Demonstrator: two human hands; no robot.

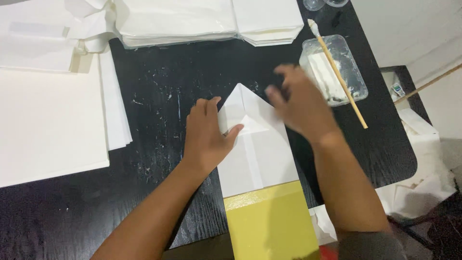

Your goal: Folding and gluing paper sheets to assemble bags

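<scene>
White folded paper bag (255, 149) with pointed top pinned flat by left hand (207, 137), fingers spread; right hand (301, 103) blurred above it, grip unclear; crease may skew if the paper slides.

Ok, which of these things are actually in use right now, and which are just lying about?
In use:
- folded white paper piece, pointed at its top, lying over a yellow board
- left hand pressing on it
- right hand at its right edge, blurred

Lying about:
- clear glue tub with a brush across it
- white sheet stacks
- folded white pieces at the table's far edge
</scene>
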